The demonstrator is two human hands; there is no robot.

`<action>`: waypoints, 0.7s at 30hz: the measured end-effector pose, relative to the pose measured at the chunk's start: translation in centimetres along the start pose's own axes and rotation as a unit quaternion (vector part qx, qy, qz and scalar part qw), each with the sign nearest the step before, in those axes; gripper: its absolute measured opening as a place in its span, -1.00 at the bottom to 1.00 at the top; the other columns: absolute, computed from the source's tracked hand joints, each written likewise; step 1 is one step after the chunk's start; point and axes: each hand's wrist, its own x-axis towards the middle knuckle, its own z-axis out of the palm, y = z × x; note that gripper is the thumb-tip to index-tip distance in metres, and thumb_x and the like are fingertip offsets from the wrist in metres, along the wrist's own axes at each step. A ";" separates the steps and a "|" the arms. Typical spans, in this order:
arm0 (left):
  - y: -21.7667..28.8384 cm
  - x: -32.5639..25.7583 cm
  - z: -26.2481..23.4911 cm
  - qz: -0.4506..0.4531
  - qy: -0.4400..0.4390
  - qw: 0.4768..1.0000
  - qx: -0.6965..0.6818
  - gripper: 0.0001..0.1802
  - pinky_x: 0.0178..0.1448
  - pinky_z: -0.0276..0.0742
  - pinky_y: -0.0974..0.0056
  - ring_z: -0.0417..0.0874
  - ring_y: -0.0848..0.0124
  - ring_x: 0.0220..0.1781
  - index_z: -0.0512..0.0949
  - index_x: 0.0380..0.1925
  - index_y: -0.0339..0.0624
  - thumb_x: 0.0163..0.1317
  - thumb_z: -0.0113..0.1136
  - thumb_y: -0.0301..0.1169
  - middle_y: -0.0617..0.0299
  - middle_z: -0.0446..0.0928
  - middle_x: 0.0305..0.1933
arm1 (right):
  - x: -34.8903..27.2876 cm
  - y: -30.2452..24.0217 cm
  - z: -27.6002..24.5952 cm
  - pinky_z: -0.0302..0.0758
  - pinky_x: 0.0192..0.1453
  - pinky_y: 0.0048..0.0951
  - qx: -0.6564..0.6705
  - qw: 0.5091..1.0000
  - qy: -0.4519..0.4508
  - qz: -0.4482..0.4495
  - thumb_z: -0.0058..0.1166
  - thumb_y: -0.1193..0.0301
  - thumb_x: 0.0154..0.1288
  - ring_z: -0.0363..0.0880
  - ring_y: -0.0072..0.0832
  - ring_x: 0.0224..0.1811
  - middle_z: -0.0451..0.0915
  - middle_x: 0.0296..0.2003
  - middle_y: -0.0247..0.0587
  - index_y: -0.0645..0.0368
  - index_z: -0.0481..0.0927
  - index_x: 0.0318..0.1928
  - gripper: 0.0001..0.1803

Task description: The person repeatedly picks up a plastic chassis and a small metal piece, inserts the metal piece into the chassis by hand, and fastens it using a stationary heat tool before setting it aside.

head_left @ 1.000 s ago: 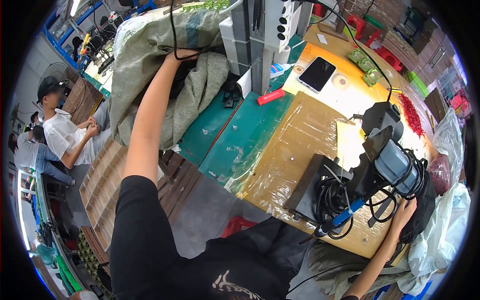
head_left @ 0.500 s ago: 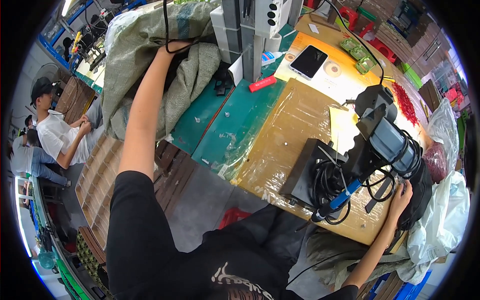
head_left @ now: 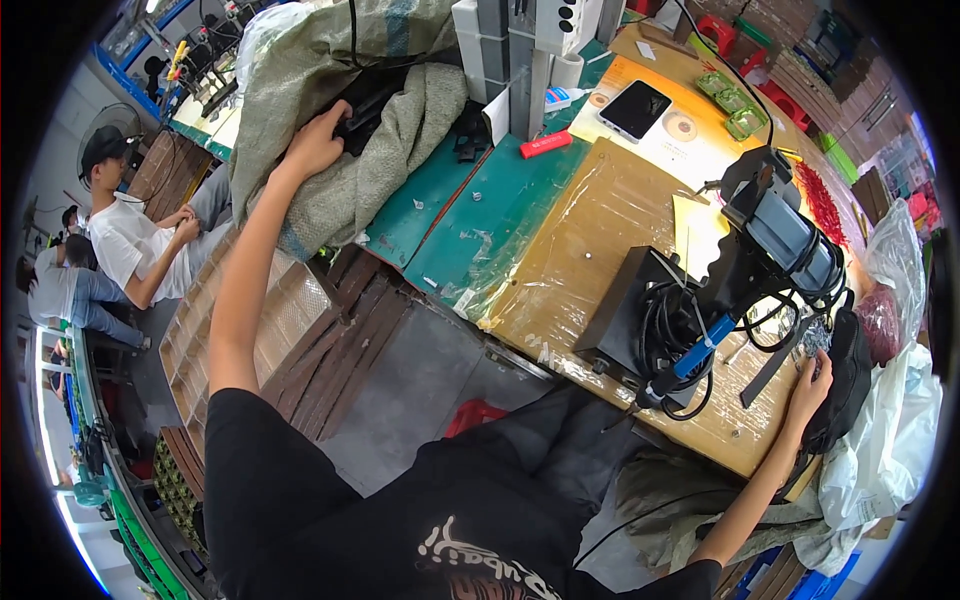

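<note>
Since the earlier frames, little has shifted: my left hand (head_left: 315, 140) still reaches far out to the left, into the grey-green sack (head_left: 330, 110) at the far edge of the worktop (head_left: 590, 230), and my right hand (head_left: 812, 375) still sits at the near right, beside the black machine (head_left: 760, 250) with its coil of cable (head_left: 670, 340). The left grip looks curled around a dark part (head_left: 365, 100) lying in the sack's mouth; I cannot tell whether it is fully clamped or only resting on it. The right grip is loosely bent, fingers touching small metal bits (head_left: 815, 338) on the worktop just beside a black pouch (head_left: 845, 380), holding nothing that I can make out.

To do this well, I judge the left hand should take the dark part firmly and lift it clear of the folds of cloth, so nothing snags. The right hand should stay clear of the cable.
</note>
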 end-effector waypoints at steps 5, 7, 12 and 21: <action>-1.5 -1.7 0.2 0.034 0.077 0.993 -0.084 -0.57 0.11 0.18 0.14 0.33 0.01 0.01 0.27 -0.13 -0.14 -0.11 -0.10 -0.54 -0.12 0.37 -0.16 | 0.1 -0.8 0.2 0.27 0.01 -0.33 -0.049 0.999 0.011 -0.004 -0.11 0.47 0.18 0.37 -0.19 -0.10 0.48 -0.18 -0.06 0.27 0.44 -0.12 -0.75; -1.4 -1.9 0.2 -0.019 0.047 0.994 -0.102 -0.54 0.11 0.19 0.19 0.32 0.09 0.03 0.26 -0.05 -0.22 -0.02 0.03 -0.40 -0.11 0.35 -0.11 | 0.0 -0.7 0.4 0.28 -0.01 -0.32 -0.090 0.996 0.020 -0.006 -0.10 0.50 0.15 0.37 -0.17 -0.12 0.48 -0.21 -0.05 0.27 0.45 -0.16 -0.77; 2.1 -0.1 0.4 -0.044 0.043 0.996 -0.068 -0.46 -0.10 0.36 0.25 0.48 0.21 -0.24 0.38 -0.09 -0.29 -0.01 0.18 -0.16 -0.01 0.47 -0.33 | -0.7 0.6 -0.4 0.30 -0.10 -0.27 -0.116 0.991 0.038 -0.053 -0.09 0.63 0.01 0.39 -0.16 -0.23 0.46 -0.35 -0.08 0.25 0.45 -0.32 -0.83; -5.9 5.2 3.9 -0.006 0.043 0.998 -0.040 -0.58 -0.11 0.40 0.30 0.52 0.28 -0.20 0.43 -0.19 -0.28 0.02 0.15 -0.22 0.03 0.51 -0.30 | -0.2 -2.5 -0.2 0.34 -0.26 -0.22 -0.084 0.989 0.066 -0.099 -0.02 0.58 -0.05 0.43 -0.16 -0.34 0.52 -0.45 -0.13 0.17 0.51 -0.43 -0.89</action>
